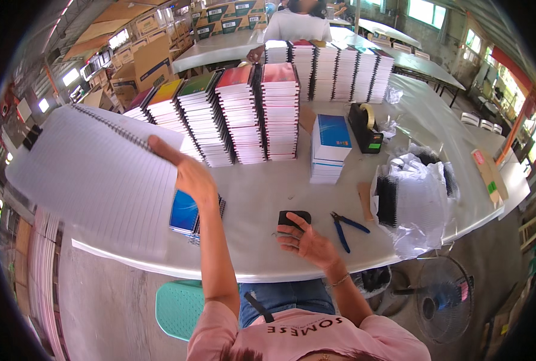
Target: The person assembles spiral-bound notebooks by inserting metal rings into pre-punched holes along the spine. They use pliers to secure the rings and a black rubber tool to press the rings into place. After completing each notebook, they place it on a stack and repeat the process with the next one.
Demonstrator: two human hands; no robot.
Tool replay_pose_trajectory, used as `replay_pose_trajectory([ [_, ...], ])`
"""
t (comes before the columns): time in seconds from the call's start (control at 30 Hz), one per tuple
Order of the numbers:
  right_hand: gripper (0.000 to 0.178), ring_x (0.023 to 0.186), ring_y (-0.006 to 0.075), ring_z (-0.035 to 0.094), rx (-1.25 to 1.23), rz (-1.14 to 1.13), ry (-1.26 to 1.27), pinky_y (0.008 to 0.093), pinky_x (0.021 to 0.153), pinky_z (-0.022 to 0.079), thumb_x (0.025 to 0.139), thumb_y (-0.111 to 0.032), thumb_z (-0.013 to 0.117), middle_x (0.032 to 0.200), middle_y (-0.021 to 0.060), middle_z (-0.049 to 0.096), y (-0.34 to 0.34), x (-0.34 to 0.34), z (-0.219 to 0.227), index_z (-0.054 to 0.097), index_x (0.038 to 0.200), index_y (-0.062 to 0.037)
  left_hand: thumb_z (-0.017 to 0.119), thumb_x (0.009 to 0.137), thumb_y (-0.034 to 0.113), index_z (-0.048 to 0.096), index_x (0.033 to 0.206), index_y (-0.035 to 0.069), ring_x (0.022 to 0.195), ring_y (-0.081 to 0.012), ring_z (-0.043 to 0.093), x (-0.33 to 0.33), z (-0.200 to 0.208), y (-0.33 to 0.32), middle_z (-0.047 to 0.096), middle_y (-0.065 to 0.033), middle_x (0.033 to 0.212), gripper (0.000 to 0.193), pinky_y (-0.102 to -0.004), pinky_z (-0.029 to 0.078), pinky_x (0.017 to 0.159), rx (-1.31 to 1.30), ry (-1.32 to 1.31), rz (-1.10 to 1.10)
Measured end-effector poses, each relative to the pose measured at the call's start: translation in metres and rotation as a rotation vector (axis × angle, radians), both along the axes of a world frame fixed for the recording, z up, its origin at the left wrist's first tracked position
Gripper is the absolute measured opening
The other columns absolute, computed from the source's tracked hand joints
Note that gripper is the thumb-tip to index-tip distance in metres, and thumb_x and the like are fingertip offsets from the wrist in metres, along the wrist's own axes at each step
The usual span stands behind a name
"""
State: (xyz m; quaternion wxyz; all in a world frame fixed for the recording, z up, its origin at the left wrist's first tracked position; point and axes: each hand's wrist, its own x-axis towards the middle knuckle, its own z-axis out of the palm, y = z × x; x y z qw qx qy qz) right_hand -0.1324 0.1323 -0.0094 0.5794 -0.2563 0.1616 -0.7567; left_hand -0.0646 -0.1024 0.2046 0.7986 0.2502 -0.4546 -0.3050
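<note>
While the person sits at the near edge of the white surface [256, 198], the right hand [307, 240] lies palm up just above it, fingers loosely spread and closed on nothing; its fingertips reach toward a small black block [294, 217] that rests on the surface, though whether they touch it cannot be told. Just to the right of that hand lie blue-handled pliers [346, 228], apart from it. The left hand [189, 174] is raised to the left, thumb and fingers pinching the edge of a large open spiral notebook [93, 174], whose ruled white pages are lifted and tilted above the surface's left end, the wire binding along its upper edge. Beneath that hand a blue-covered notebook [185, 212] lies flat on the surface. To the right, a clear plastic bag [421, 198] holds black spiral coils. Farther in, near the middle, a short stack of blue-covered notebooks [330, 147] stands beside a black tape dispenser [364, 127]. Behind these, tall stacks of bound notebooks [238, 114] run in a row with red, green and yellow covers on top, and a further row of stacks [340, 69] stands behind them. At the far end, another person in a white shirt [298, 27] sits at the surface.
</note>
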Motion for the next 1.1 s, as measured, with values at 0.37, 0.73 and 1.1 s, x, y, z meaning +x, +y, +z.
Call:
replay_pose_trajectory([
  [0.37,0.077,0.131,0.0305,0.050,0.012,0.004,-0.017,0.0444,0.111,0.039,0.094,-0.046,0.063,0.145,0.0157,0.046,-0.002,0.000,0.001,0.028,0.154,-0.0131,0.050,0.095,0.009,0.018,0.157,0.002,0.150,-0.0409,0.015,-0.090,0.042,-0.052,0.018,-0.0218,0.162,0.070,-0.0469,0.011,0.121,-0.609,-0.189,0.198],
  [0.73,0.078,0.130,0.0288,0.050,-0.029,0.067,-0.053,0.0428,0.112,0.038,0.093,-0.046,0.065,0.145,0.0146,0.046,-0.008,0.007,0.000,0.029,0.153,-0.0130,0.053,0.094,0.009,0.019,0.157,0.003,0.149,-0.0427,0.017,-0.149,0.041,-0.055,0.017,-0.0261,0.161,0.072,-0.0474,0.013,0.121,-0.657,-0.215,0.248],
  [1.1,0.080,0.125,0.0233,0.052,-0.030,0.149,-0.066,0.0420,0.111,0.037,0.091,-0.046,0.068,0.140,0.0100,0.049,-0.010,0.008,0.000,0.030,0.152,-0.0119,0.049,0.074,-0.016,0.021,0.158,0.009,0.150,-0.0406,0.016,-0.199,0.042,-0.020,0.013,-0.0221,0.163,0.092,-0.0447,0.021,0.120,-0.592,-0.203,0.000],
])
